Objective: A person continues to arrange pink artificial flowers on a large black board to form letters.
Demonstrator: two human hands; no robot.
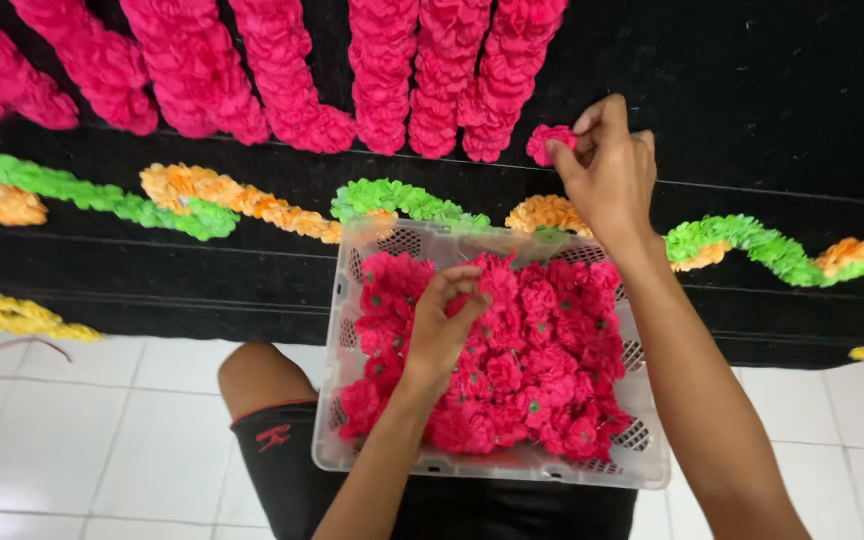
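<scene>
A white plastic basket (pixel 337 400) rests on my lap, filled with several pink paper flowers (pixel 542 370). My left hand (pixel 442 325) reaches down into the pile with its fingers curled around a flower. My right hand (pixel 607 170) is raised over the black board (pixel 752 90), pinching one pink paper flower (pixel 549 142) at the lower end of a pink flower strip (pixel 504 75).
Several vertical pink flower strips (pixel 192 70) hang across the top of the black board. A wavy band of green (pixel 72 190) and orange (pixel 222 195) flowers runs across its middle, with yellow flowers (pixel 12 315) at lower left. White floor tiles (pixel 82 440) lie below.
</scene>
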